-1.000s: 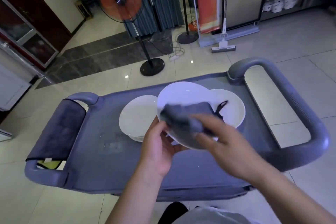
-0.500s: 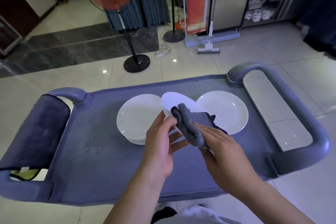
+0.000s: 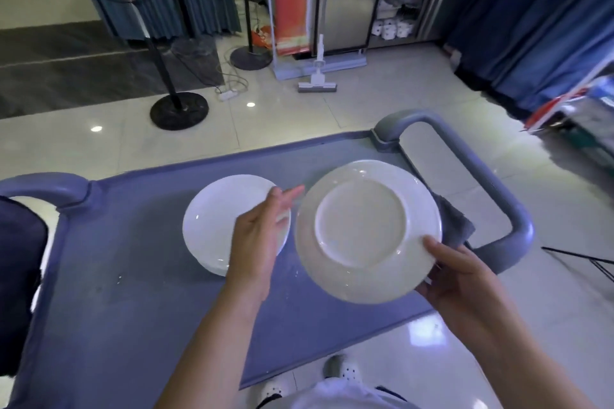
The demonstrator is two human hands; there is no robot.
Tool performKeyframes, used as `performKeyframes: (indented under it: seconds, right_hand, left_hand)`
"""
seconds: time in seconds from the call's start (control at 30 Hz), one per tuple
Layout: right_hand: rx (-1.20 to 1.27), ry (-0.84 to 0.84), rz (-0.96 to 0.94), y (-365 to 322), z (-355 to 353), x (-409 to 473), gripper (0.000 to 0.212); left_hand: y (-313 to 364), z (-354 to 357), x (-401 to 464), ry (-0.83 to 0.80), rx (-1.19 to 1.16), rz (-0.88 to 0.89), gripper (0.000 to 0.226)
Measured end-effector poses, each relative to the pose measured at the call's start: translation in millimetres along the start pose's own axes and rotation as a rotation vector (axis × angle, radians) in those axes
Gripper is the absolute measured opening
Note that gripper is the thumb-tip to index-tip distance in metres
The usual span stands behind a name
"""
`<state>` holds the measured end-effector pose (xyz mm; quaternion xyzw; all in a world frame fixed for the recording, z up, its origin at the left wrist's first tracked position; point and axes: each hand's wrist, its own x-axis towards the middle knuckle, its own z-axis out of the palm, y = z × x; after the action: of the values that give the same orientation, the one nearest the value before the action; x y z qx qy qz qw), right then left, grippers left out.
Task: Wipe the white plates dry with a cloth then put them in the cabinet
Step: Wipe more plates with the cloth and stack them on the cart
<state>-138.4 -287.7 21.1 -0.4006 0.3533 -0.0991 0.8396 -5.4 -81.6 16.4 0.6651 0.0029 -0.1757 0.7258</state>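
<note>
White plate (image 3: 367,231), underside up, is gripped at its lower-right rim by the right hand (image 3: 460,279) — cloth (image 3: 457,226) behind it. Left hand (image 3: 260,236) hovers, fingers straight (holding nothing), over the stacked plates (image 3: 216,229) on the grey cart (image 3: 133,292).

No legible text, label, brand, number or sign can be made out. Printed colours are seen on the red and orange upright banner (image 3: 288,0) and on the blue, red and white packaging (image 3: 584,113) at the right edge, but any lettering there is too blurred to be read.
</note>
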Motion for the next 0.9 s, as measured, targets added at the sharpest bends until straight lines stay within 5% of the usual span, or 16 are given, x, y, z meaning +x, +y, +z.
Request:
performKeyframes:
  seconds: [0.07, 0.27, 0.43, 0.7, 0.9]
  right_hand:
    - [0.101, -0.013, 0.027, 2, -11, -10, 0.04]
    - [0.251, 0.062, 0.033, 17, -13, -24, 0.062]
    - [0.157, 0.145, 0.049, 40, 5, -36, 0.005]
    - [-0.173, 0.407, -0.078, 64, 15, -48, 0.024]
    - [-0.351, 0.344, 0.022, 63, 40, -50, 0.03]
  left_hand:
    - [-8, -13, 3, -0.007, 0.012, 0.016, 0.029]
    - [-20, -25, -4, -0.645, -0.234, -0.118, 0.054]
    - [-25, -32, -20, -0.719, -0.412, -0.19, 0.057]
    - [-29, -62, -37, -0.633, -0.409, -0.054, 0.068]
    - [-25, -85, -47, -0.692, -0.191, 0.109, 0.071]
